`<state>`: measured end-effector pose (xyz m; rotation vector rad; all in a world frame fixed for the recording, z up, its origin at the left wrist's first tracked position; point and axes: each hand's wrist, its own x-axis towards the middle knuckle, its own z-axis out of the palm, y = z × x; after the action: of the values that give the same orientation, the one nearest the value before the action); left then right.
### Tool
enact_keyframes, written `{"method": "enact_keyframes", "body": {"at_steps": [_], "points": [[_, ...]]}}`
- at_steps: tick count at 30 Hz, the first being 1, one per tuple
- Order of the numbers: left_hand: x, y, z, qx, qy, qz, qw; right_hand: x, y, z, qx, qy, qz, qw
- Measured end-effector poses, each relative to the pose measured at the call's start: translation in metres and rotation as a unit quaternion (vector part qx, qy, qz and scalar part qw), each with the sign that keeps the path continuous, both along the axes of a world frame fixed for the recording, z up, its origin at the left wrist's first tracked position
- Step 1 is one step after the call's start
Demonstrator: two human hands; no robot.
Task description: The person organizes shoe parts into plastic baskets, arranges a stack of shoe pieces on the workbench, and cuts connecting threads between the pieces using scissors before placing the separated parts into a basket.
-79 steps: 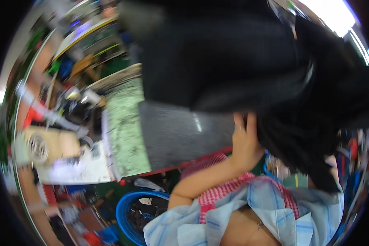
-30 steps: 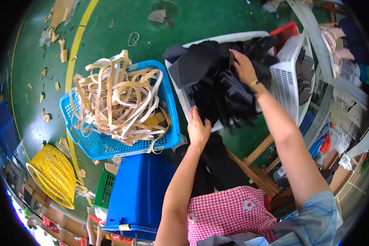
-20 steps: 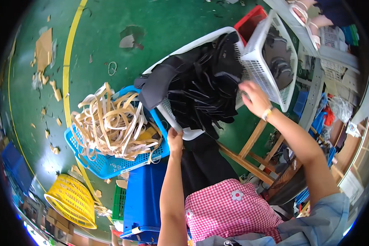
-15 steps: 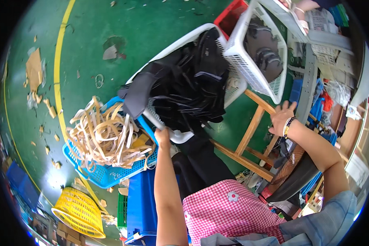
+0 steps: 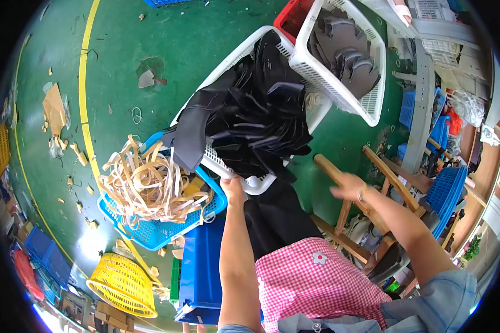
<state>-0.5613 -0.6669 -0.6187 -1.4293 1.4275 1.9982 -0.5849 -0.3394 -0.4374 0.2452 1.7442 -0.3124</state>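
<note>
We see the widest stretch, the green floor (image 5: 166, 44), across the upper left of the frame. In the upper middle stands the white basket (image 5: 259, 186), heaped with black pieces, so the filling looks to us done, or nearly so. Left of it and lower sits the blue basket (image 5: 161, 236), full of tangled straps. A second white basket (image 5: 322, 77), holding dark grey pieces, leans at the upper right. Right of centre we find a wooden bar (image 5: 326, 165). Of the black pieces (image 5: 261, 122), some overhang the rim at left, not tucked in. Our left hand (image 5: 233, 191) is closed over the basket's near rim; we cannot tell whether that end is lifted. Our right hand (image 5: 348, 187), blurred, lies over the bar; whether it grips we cannot tell. How much is left does not show.
</note>
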Motion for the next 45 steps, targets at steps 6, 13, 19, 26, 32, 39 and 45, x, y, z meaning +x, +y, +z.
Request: {"method": "enact_keyframes", "body": {"at_steps": [6,13,19,26,32,39,45], "points": [[0.030,-0.008,0.039,0.004,-0.025,0.015,1.000,-0.011,-0.065,-0.156,-0.160,0.101,-0.710,0.678],[0.050,-0.056,0.089,-0.016,-0.006,-0.016,1.000,0.048,-0.105,-0.163,-0.161,0.051,-0.814,0.555],[0.081,-0.072,0.179,0.033,-0.026,0.006,0.999,0.078,-0.127,-0.030,-0.166,0.051,-0.868,0.465],[0.103,-0.082,0.318,0.017,0.037,-0.160,0.986,0.110,-0.120,0.111,-0.242,0.022,-0.913,0.328],[0.003,0.019,0.400,-0.010,0.140,-0.336,0.931,0.101,-0.023,0.172,-0.273,0.076,-0.934,0.217],[-0.189,0.212,0.453,-0.075,0.233,-0.456,0.856,0.059,0.154,0.144,-0.206,0.206,-0.943,0.164],[-0.294,0.482,0.497,-0.338,0.505,-0.721,0.333,0.089,0.279,0.056,-0.337,0.228,-0.914,-0.013]]}}
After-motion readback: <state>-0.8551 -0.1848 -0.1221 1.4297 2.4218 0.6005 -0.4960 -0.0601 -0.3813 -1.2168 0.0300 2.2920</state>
